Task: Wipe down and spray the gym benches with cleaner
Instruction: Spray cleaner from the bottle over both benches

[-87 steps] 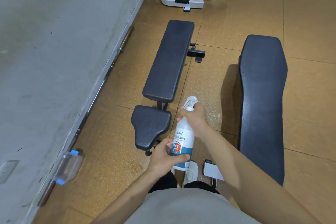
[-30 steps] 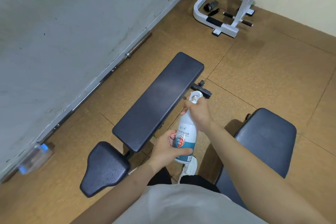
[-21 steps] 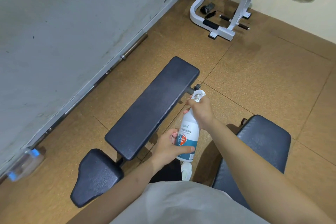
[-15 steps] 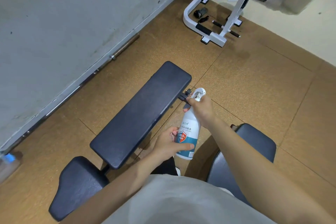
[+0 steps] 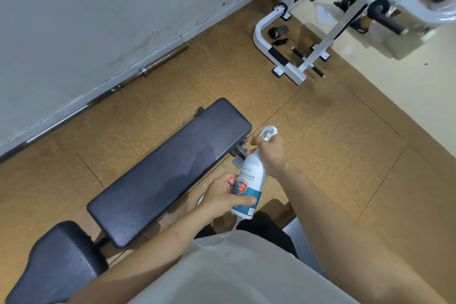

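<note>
Since half a second ago our view has swung right. The bench [image 5: 170, 170] now lies lower and further left, the white machine frame [image 5: 291, 66] fills more of the top right, and both hands keep their hold on the bottle.

- Far left: the seat pad [image 5: 61, 261] is cut off by the bottom edge.
- The long pad runs diagonally up to the right, with an uneven sheen across its middle. A barbell [image 5: 162, 59] lies along the foot of the wall [image 5: 98, 7].
- Centre: the left hand [image 5: 222, 197] grips the lower body of the spray bottle [image 5: 249, 185], thumb across the label.
- The bottle is upright, held just off the bench's right edge and above the floor [image 5: 333, 143]. It is opaque white and teal, so we cannot tell its fill level.
- The right hand [image 5: 270, 153] is wrapped round the neck below the trigger head. We cannot make out the trigger finger.
- Right: the second bench [image 5: 293, 234] shows only as a ribbed sliver behind the right forearm.
- The machine's upper parts are blurred and run out of frame.
</note>
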Motion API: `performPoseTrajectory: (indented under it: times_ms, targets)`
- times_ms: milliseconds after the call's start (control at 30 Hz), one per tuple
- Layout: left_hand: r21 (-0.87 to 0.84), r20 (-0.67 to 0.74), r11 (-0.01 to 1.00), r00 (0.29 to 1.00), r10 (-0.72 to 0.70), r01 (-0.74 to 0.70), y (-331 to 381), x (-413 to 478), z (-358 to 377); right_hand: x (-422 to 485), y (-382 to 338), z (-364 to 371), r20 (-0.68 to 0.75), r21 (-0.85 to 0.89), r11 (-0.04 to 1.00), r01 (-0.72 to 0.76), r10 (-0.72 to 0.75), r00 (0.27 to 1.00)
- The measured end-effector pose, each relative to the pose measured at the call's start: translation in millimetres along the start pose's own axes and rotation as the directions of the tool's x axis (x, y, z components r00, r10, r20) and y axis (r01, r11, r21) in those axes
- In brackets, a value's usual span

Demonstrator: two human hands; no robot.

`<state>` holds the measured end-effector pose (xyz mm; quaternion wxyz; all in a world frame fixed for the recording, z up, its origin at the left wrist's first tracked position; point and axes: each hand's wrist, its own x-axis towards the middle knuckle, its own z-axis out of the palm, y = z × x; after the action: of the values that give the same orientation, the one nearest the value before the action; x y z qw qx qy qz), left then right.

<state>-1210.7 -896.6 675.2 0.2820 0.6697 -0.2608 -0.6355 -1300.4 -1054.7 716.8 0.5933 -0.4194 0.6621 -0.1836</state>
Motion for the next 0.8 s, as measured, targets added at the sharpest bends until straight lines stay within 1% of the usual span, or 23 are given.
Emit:
performPoseTrajectory:
  times_ms: [200,300,400,467,533,667,800]
  targets:
    - [-0.026,-0.052,0.999,0.998,-0.037,0.035,24,36,11,42,-17,-15,0.000,-0.016,1.000,-0.018,0.018,1.000]
    - [-0.033,-0.088,0.998,0.994,-0.059,0.056,42,52,23,69,-24,-28,0.037,-0.007,0.999,-0.041,0.041,0.998]
    - [-0.052,-0.141,0.996,0.987,-0.079,0.072,67,69,44,99,-39,-44,0.078,-0.093,0.994,-0.059,0.066,0.995]
    - [-0.079,-0.185,0.994,0.979,-0.088,0.075,86,83,62,124,-49,-57,0.103,-0.136,0.990,-0.025,0.039,0.994]
    - [-0.112,-0.222,0.990,0.970,-0.103,0.080,104,97,82,149,-57,-71,0.144,-0.171,0.985,-0.004,0.029,0.989]
    - [-0.172,-0.276,0.981,0.952,-0.133,0.087,135,115,119,180,-73,-96,0.266,-0.169,0.985,-0.035,0.080,0.961]
    - [-0.265,-0.356,0.961,0.919,-0.169,0.074,153,126,142,196,-89,-100,0.362,-0.251,0.968,0.029,0.066,0.930]
